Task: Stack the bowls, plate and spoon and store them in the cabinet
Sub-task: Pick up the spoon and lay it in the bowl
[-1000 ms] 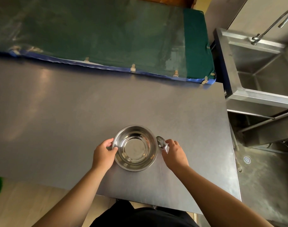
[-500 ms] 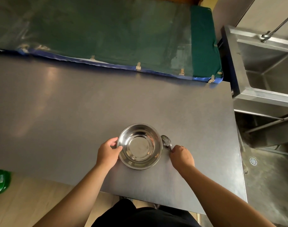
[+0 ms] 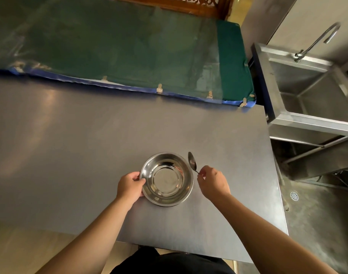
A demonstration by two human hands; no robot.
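Steel bowl (image 3: pixel 166 178) on the grey table (image 3: pixel 70 147), between the hands; the left hand (image 3: pixel 129 185) grips its left rim. The right hand (image 3: pixel 213 181) pinches the handle of the spoon (image 3: pixel 192 162) just right of the bowl, long axis running away from the person, spoon bowl at the far end.

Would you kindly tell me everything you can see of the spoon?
The spoon looks like polished steel, small and plain. Its oval head points away from the person, just right of the bowl; whether they touch is unclear. The right hand pinches its thin handle, mostly hidden by the fingers. Whether it is clear of the table is unclear.
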